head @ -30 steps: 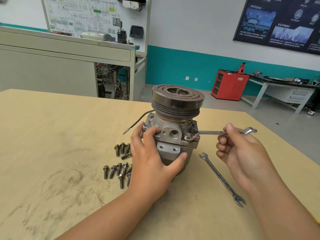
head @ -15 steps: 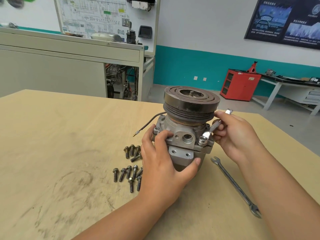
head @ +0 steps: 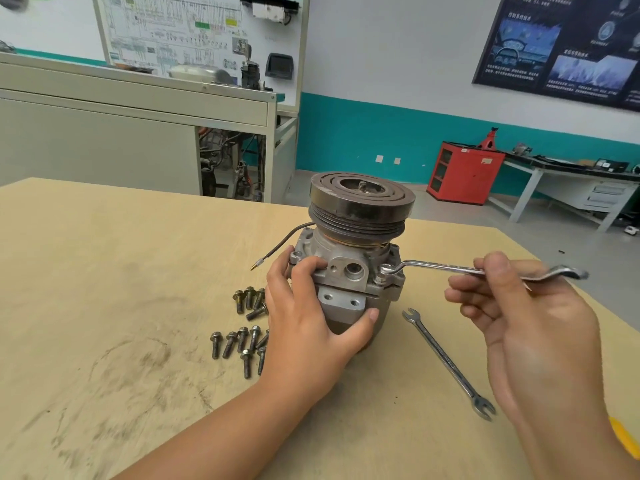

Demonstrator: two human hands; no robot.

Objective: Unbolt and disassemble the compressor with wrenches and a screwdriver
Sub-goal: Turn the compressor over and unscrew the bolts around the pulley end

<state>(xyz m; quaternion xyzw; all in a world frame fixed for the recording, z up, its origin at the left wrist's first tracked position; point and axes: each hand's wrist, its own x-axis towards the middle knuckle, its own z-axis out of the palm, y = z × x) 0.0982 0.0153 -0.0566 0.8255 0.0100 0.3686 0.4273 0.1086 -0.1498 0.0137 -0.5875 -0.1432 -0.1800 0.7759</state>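
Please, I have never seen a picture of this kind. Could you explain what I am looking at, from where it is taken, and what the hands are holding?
There is no robot here. The picture comes from a camera worn on a person's head, looking forward and down, so you see that person's own two arms.

On the wooden table stands a metal compressor with a dark round pulley on top. The left hand grips its body. The right hand holds a wrench, whose ring end sits on a bolt at the compressor's right side.

On the table lie a second wrench, to the right, and a group of loose bolts, to the left. Behind is a workshop room.
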